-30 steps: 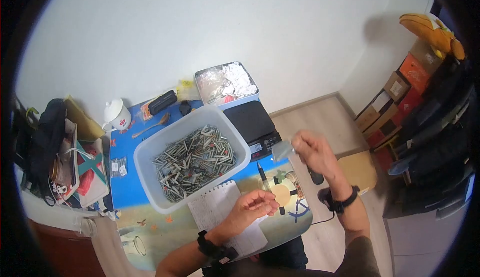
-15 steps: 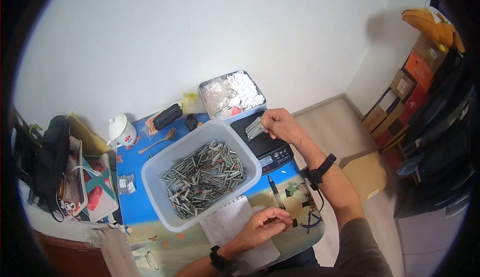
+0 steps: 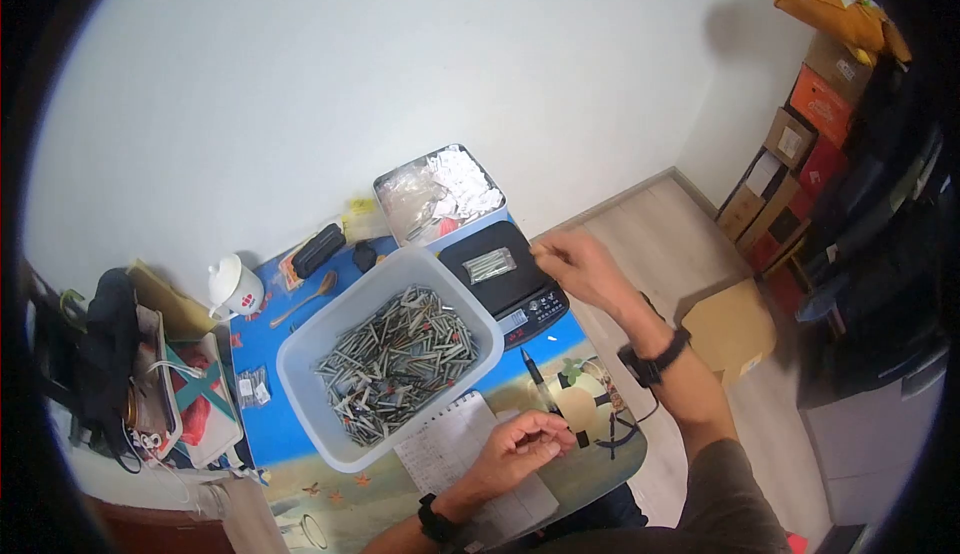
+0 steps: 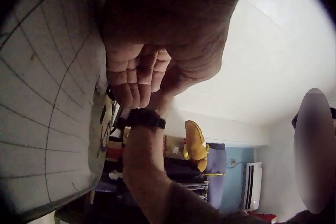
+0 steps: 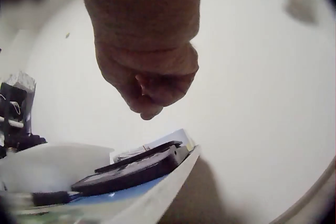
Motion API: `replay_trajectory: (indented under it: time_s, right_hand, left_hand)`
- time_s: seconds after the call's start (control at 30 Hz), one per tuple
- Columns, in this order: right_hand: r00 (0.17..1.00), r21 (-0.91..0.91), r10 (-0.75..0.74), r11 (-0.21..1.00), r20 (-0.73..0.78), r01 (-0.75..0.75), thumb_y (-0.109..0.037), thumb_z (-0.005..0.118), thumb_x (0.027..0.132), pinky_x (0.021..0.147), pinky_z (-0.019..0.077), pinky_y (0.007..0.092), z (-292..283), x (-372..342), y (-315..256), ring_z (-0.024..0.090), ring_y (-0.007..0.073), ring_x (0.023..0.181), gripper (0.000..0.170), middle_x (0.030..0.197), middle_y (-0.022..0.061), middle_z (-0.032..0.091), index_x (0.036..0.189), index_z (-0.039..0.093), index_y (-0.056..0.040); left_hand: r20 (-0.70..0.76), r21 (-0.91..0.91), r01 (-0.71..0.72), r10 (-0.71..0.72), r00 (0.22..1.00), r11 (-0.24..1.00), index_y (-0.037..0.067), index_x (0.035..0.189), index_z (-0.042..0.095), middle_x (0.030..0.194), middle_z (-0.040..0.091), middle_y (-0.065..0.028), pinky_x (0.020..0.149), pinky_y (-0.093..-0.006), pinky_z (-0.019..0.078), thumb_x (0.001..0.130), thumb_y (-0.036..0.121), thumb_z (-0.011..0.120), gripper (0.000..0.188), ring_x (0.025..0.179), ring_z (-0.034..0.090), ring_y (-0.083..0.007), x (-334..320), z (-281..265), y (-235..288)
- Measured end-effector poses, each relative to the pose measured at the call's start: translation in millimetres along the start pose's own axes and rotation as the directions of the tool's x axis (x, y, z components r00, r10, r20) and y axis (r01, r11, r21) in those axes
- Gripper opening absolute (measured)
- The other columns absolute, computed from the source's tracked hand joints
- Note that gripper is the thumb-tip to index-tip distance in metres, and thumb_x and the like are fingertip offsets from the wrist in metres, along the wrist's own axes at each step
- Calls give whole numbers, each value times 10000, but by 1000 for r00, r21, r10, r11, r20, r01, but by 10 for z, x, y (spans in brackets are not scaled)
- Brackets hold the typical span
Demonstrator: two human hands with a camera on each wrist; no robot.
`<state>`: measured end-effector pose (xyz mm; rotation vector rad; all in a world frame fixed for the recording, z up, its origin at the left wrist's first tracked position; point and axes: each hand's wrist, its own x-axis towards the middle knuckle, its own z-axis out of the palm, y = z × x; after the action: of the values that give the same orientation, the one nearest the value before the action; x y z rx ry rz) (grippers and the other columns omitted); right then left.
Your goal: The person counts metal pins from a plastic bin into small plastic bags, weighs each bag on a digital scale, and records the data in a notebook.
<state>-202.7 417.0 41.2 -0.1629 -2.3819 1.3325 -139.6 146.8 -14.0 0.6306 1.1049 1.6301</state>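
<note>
A small clear bag of metal rods lies on the black platform of a digital scale. Just right of the scale, my right hand hovers with its fingers loosely curled and nothing in them; the right wrist view has this hand above the scale's edge. My left hand is over the spiral notebook, palm partly turned up, fingers relaxed and holding nothing. A pen lies close to its fingertips. Left of the scale stands a translucent tub full of loose metal rods.
Behind the scale is a tin with crumpled white paper and plastic bags. A lidded mug, a wooden spoon and a small bag of rods are on the table's left side. Cardboard boxes are stacked at the right wall.
My right hand has carried the bag of rods leftward onto the scale, let it go and drawn back to the right. My left hand has stayed over the notebook.
</note>
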Motion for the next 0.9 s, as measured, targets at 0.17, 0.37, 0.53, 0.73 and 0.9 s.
replay_trajectory:
  time_s: [0.17, 0.37, 0.53, 0.73, 0.9]
  right_hand:
    - [970, 5, 227, 974, -90, -227, -159, 651, 929, 528, 407, 283, -386, -1367, 112, 492, 100, 581, 190, 658, 48, 544, 916, 653, 31]
    - [636, 472, 681, 723, -363, -505, -137, 650, 942, 460, 403, 217, -172, -3198, 694, 518, 72, 526, 154, 684, 23, 616, 868, 680, -6]
    - [523, 413, 852, 471, 16, -780, -93, 638, 919, 535, 466, 269, 322, -4227, 1055, 570, 108, 595, 116, 721, 37, 633, 956, 676, 10]
    - [739, -332, 635, 763, 224, -555, -131, 558, 893, 910, 515, 467, 126, -3933, 1024, 642, 394, 1046, 283, 1088, 200, 693, 1142, 660, -43]
    - [662, -500, 523, 829, 537, -249, -116, 571, 855, 937, 506, 450, 10, -3648, 1039, 633, 364, 1079, 321, 1155, 191, 661, 1161, 657, -71]
  left_hand:
    - [-20, 25, -24, 25, 1000, 999, 16, 1197, 583, 1064, 679, -115, 902, -348, 516, 976, 69, 579, 228, 984, 646, -192, 9, 30, 2]
    - [-29, 68, -2, 4, 1000, 998, -5, 1184, 580, 1090, 672, -112, 922, -336, 526, 960, 36, 590, 228, 1016, 650, -177, 1, 32, 27]
    - [-48, 116, 4, 1, 999, 993, -3, 1194, 581, 1089, 678, -120, 926, -348, 529, 950, 19, 589, 246, 1010, 651, -186, -8, 49, 43]
    - [-78, 70, -2, 7, 997, 998, 14, 1191, 601, 1080, 685, -121, 913, -350, 523, 950, 51, 598, 244, 997, 645, -187, 4, 67, 69]
    - [-92, 61, 29, -24, 995, 998, 21, 1190, 604, 1101, 681, -113, 940, -343, 509, 939, 58, 615, 253, 1021, 643, -188, -41, 123, 185]
